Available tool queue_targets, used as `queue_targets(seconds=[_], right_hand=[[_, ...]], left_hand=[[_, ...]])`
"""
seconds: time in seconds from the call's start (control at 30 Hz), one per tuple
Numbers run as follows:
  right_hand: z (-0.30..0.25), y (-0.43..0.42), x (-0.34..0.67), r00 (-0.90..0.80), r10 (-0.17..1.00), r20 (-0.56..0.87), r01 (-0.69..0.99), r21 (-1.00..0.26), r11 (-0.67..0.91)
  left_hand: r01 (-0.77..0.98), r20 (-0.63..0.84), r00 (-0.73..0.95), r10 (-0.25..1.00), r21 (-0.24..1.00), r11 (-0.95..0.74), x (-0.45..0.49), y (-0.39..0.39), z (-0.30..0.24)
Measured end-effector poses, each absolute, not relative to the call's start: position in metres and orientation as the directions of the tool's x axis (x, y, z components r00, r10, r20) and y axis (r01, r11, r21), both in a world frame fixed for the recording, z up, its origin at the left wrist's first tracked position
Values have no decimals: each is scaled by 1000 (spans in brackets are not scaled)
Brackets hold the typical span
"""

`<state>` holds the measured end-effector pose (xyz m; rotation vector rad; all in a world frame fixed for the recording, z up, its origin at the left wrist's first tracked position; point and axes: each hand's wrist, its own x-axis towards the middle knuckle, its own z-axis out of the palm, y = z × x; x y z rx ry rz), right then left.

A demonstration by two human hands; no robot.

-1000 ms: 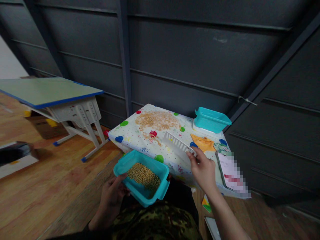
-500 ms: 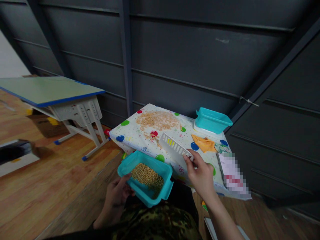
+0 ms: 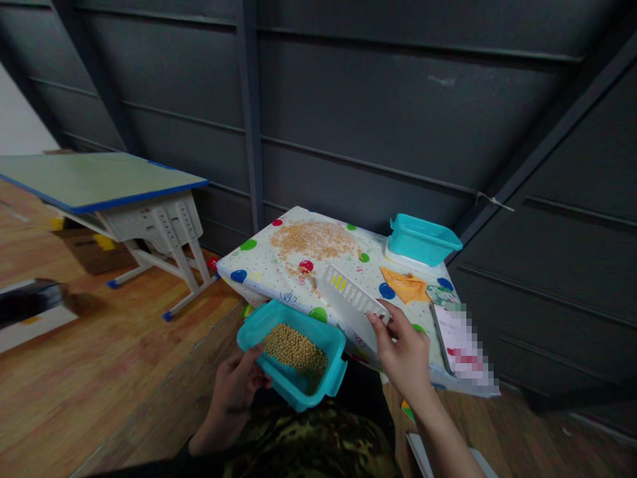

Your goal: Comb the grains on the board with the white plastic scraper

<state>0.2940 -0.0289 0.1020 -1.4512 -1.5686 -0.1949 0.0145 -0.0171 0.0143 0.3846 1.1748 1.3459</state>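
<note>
My left hand (image 3: 241,378) grips the near-left rim of a teal plastic tub (image 3: 326,338), held slightly tilted below the table's front edge. Tan soybeans (image 3: 296,350) lie heaped on the tub's floor. In my right hand (image 3: 401,338), pinched between thumb and fingers at its near end, is a white slotted plastic basket (image 3: 351,305). It slants over the front of the table, its far end close to a thin trail of beans. Farther back, more soybeans (image 3: 316,239) are spread over the patterned tablecloth (image 3: 259,265).
A second teal tub (image 3: 425,240) stands at the table's back right on something white. In front of it lies an orange cloth (image 3: 405,285), and nearer, a phone-like device (image 3: 455,338), partly blurred. A green-topped desk (image 3: 99,179) is at left; a dark panelled wall (image 3: 358,99) rises behind.
The white basket and my right hand have shifted slightly right and the basket has turned a little. The tub in my left hand has moved slightly right. The spread beans look unchanged.
</note>
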Motion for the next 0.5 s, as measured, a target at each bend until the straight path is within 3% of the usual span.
queue_targets(seconds=[0.37, 0.5], right_hand=[[107, -48, 277, 51, 733, 678, 779, -486, 396], [108, -42, 284, 118, 685, 719, 806, -472, 357]], left_hand=[[-555, -451, -192, 872, 782, 282, 14, -17, 26], [-530, -408, -198, 891, 809, 253, 12, -18, 17]])
